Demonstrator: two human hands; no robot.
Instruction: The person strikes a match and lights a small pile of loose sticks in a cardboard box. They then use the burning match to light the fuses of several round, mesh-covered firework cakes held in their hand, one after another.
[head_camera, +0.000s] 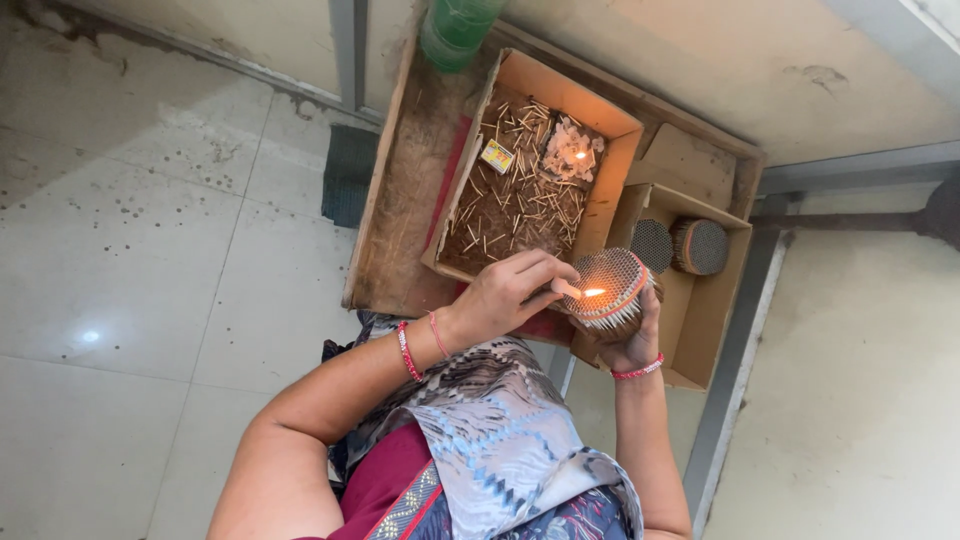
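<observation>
Head view: two hands (515, 290), three bundles (612, 290).

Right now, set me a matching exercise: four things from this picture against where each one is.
Things:
1. round bundle of sticks
2. small candle flame
3. green roll
4. red bangles

Places:
a. top edge of the wooden tray
b. left wrist
c. held in the right hand
d. inside the cardboard box littered with sticks

Pairs: 1-c, 2-d, 3-a, 4-b
</observation>
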